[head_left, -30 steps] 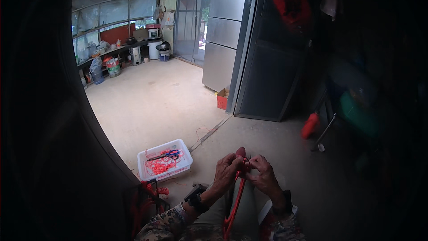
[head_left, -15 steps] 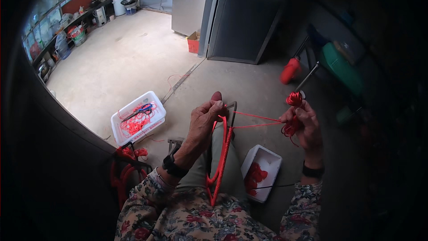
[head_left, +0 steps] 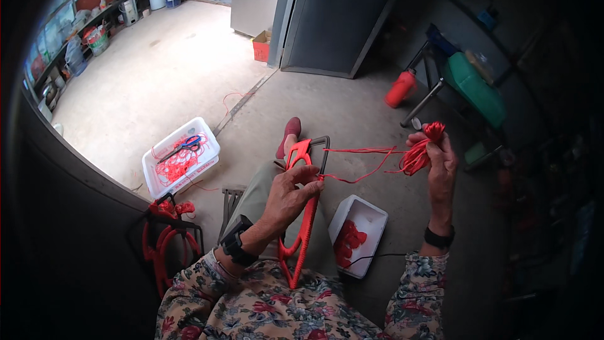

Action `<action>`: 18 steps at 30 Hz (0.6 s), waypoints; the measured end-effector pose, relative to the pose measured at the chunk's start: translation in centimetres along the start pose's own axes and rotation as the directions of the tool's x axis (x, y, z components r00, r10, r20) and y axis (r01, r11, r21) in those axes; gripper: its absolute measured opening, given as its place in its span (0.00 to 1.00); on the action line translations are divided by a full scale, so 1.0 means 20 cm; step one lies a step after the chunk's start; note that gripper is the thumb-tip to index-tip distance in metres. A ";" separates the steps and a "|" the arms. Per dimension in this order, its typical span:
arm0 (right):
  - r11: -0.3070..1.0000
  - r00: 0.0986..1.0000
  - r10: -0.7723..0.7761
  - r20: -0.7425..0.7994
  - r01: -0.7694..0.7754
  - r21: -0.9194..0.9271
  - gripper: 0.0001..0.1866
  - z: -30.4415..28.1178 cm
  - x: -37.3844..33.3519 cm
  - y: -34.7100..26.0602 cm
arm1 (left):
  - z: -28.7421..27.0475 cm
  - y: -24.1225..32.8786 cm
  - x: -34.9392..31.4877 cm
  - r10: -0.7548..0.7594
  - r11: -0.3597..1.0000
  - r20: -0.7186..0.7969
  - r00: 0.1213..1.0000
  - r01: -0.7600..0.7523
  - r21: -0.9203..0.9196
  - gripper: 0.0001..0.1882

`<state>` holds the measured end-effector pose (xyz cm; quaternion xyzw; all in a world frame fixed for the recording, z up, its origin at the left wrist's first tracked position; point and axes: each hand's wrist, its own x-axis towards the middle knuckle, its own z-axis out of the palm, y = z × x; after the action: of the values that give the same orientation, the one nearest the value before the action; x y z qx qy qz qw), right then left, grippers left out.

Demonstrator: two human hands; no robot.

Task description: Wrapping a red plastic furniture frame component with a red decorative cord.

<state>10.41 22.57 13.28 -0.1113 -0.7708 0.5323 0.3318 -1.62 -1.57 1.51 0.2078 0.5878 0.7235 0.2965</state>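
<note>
A dark metal frame point(head_left: 325, 154), partly wrapped in red cord point(head_left: 306, 230), rests lengthwise over my lap. My left hand point(head_left: 292, 194) is closed at the frame's right side, thumb and finger pinching where the wrapping meets the bare bar. Off to the right, my right hand point(head_left: 440, 157) grips a looped bundle of red cord point(head_left: 415, 158), its bunched end standing above the fingers. Cord strands point(head_left: 358, 150) span from the bundle to the frame; the lower one sags in a curve. My left fingertips partly hide the wrapping.
A white tray point(head_left: 212, 158) with scissors point(head_left: 179, 149) and loose red cord lies on the floor at left. A white box point(head_left: 375, 219) with red pieces sits right of my legs. Red-wrapped frames point(head_left: 170, 239) stand lower left. Farther right are a red bottle-shaped object point(head_left: 400, 89) and a green-topped seat point(head_left: 475, 91).
My left hand has slid from the frame's far end nearer along its right side. The cord, taut before, now has a slack lower strand. The whole view has shifted slightly.
</note>
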 end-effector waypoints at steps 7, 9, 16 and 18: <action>0.479 0.949 -0.041 0.312 -0.255 0.840 0.06 -0.30 -0.14 -0.06 | -0.01 0.02 0.02 -0.122 0.978 0.023 0.992 0.124 -0.165 0.17; 0.695 0.969 0.018 0.247 -0.190 0.694 0.05 -0.54 -0.23 0.02 | -0.05 0.00 0.02 -0.144 0.952 0.037 0.989 0.149 -0.269 0.16; 0.602 0.875 0.324 -0.360 -0.484 -0.635 0.07 -1.23 -0.75 0.33 | -0.08 0.03 0.00 -0.140 0.938 0.026 0.990 0.141 -0.318 0.16; 0.423 0.849 0.354 -0.392 -0.519 -0.743 0.08 -1.21 -0.84 0.54 | -0.05 0.05 -0.01 -0.108 0.941 0.028 0.994 0.111 -0.320 0.17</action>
<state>36.40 36.15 2.20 -0.4965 -0.8388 0.1610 0.1551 -2.32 -2.46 2.26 0.1277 0.4715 0.7906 0.3692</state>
